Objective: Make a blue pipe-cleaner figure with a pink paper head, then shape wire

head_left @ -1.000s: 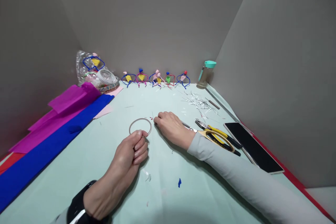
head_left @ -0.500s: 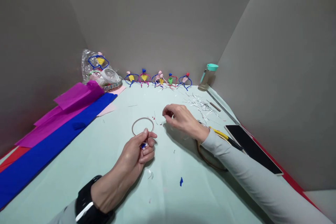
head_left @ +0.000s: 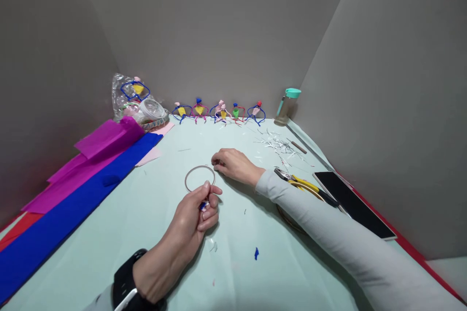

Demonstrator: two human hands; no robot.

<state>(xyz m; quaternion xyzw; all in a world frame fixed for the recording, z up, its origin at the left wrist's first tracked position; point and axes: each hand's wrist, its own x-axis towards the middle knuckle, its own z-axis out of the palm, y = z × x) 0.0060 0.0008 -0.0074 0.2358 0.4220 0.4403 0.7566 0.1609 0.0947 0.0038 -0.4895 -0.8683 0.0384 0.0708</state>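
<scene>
Ring (head_left: 200,165) looks brownish, maybe pinkish. Blue strip (head_left: 73,214), magenta sheets (head_left: 105,138), teal lid (head_left: 293,93), mint cloth (head_left: 284,282), grey sleeve (head_left: 328,233), yellow-black pliers (head_left: 308,184).

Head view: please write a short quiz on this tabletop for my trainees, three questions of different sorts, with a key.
1. What does the left hand pinch between thumb and finger?
A) magenta paper
B) a thin ring
C) a black-screened device

2. True or false: the bottle at the back has a turquoise lid.

3. Fill in: the yellow-handled pliers lie nearest the sleeve of the ____ arm.

Key: 1. B; 2. True; 3. right.
</scene>
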